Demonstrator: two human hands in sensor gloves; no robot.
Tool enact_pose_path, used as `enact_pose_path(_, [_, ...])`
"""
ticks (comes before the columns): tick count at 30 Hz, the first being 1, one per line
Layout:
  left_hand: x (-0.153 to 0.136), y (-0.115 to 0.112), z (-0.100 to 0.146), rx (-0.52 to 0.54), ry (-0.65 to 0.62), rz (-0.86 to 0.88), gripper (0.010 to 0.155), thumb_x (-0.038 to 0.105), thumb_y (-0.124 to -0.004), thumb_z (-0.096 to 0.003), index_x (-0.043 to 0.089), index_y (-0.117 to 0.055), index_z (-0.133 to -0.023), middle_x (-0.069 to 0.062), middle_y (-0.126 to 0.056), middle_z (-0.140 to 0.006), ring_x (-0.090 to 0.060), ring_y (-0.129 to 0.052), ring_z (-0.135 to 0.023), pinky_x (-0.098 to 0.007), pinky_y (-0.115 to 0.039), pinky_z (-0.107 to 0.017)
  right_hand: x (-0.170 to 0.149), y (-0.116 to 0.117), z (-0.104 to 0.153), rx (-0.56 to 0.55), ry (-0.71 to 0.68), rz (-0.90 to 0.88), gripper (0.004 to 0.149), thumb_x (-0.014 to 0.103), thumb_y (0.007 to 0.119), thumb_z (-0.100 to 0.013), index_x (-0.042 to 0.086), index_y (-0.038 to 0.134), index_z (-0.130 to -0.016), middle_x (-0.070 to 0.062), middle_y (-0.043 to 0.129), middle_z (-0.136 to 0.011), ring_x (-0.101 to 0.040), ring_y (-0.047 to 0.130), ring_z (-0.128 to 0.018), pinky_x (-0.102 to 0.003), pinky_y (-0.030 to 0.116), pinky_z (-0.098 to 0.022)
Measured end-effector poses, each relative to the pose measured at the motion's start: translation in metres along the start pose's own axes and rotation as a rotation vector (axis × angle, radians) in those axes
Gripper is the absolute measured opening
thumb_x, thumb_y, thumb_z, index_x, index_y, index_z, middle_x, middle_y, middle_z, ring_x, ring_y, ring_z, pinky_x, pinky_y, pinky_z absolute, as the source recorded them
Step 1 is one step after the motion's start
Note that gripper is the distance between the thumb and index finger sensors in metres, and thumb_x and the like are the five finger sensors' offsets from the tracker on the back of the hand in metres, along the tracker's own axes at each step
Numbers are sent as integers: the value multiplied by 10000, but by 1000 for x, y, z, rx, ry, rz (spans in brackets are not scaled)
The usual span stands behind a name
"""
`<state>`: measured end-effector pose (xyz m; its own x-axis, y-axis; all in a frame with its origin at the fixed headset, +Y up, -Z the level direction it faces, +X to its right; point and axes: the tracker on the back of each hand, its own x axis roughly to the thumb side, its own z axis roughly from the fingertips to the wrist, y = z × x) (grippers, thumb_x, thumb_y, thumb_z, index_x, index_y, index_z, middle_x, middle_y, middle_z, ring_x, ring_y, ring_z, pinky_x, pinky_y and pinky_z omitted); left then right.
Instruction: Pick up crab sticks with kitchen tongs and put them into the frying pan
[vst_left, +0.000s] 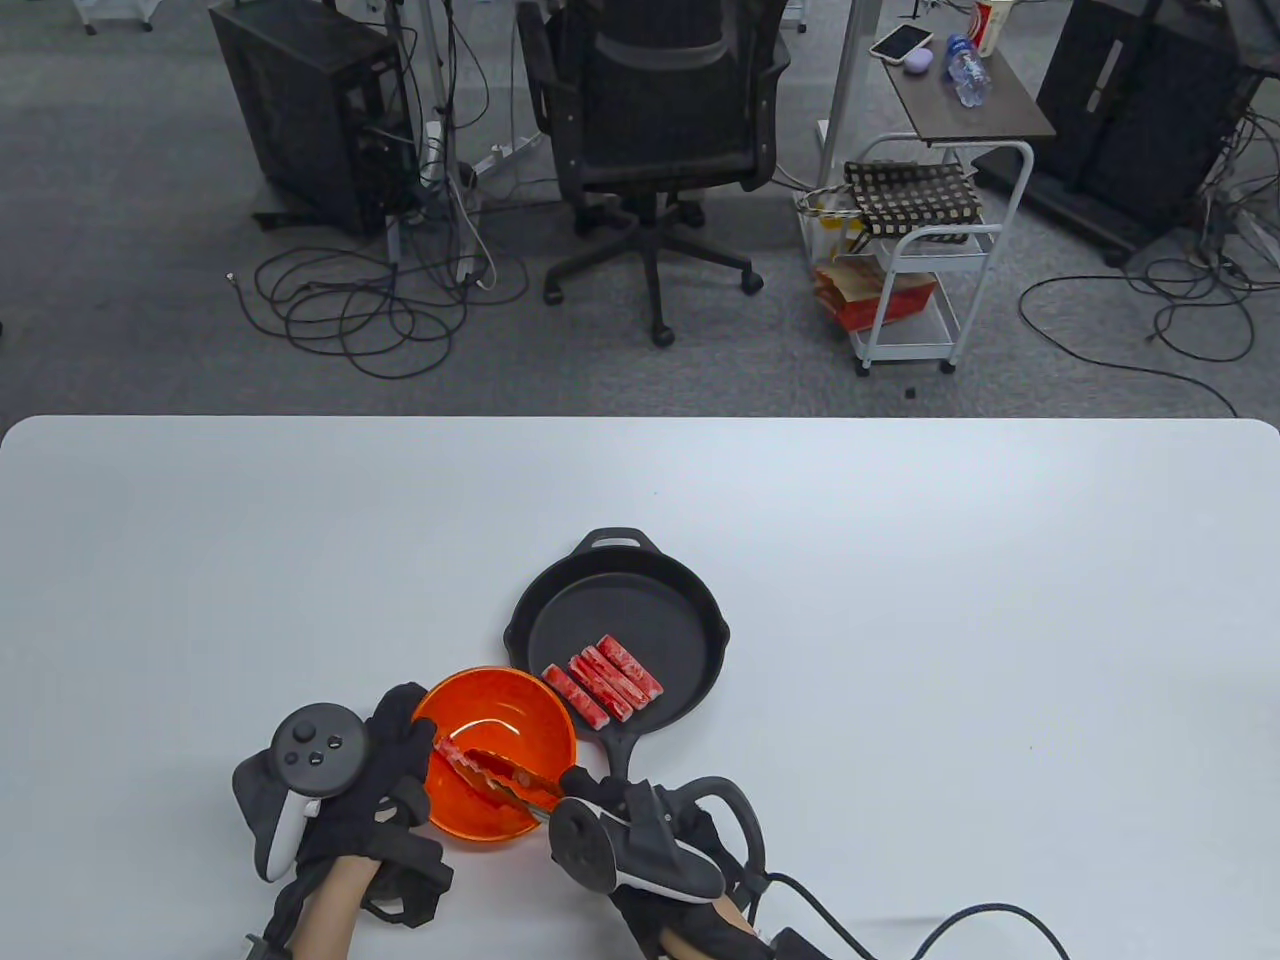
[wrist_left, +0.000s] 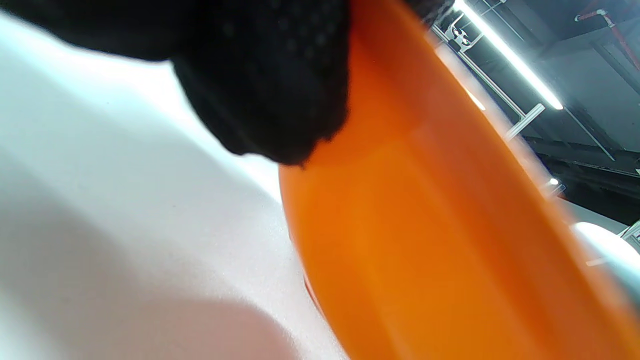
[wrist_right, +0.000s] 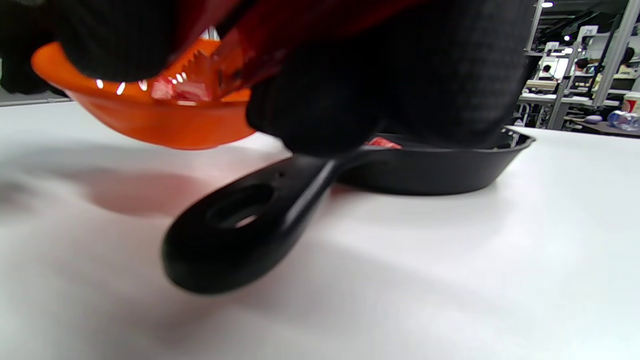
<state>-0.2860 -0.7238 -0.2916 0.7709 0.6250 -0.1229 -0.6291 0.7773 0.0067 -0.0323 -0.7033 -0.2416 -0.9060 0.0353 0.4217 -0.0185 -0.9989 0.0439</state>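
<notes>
A black frying pan (vst_left: 690, 640) holds several red crab sticks (vst_left: 603, 682) side by side near its handle (vst_left: 619, 752). Left of it stands an orange bowl (vst_left: 520, 700), tilted up off the table. My left hand (vst_left: 385, 770) grips its left rim. My right hand (vst_left: 640, 840) holds red tongs (vst_left: 500, 775) whose tips reach into the bowl and pinch a crab stick (vst_left: 450, 752). In the right wrist view the toothed tongs (wrist_right: 220, 55) close on a crab stick (wrist_right: 177, 90) over the bowl (wrist_right: 150, 120), with the pan handle (wrist_right: 235, 225) below. The left wrist view shows my fingers (wrist_left: 265, 75) on the bowl's outside (wrist_left: 425, 225).
The white table (vst_left: 900, 560) stretches wide around the pan. Beyond its far edge stand an office chair (vst_left: 660, 130), a white cart (vst_left: 910, 270), computer towers and loose cables on the floor.
</notes>
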Motion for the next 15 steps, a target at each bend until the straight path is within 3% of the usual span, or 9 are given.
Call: enact_pose_path(15, [0, -1, 0, -9, 6, 6, 518, 349, -746, -568, 186, -682, -1056, -116, -959, -878, -159, -1034, -79, -261, -926, -24, -4, -1, 0, -5, -8, -27, 629, 503, 761, -485, 216, 708, -1042, -85, 961, -764, -193, 1046, -383, -376, 918, -263])
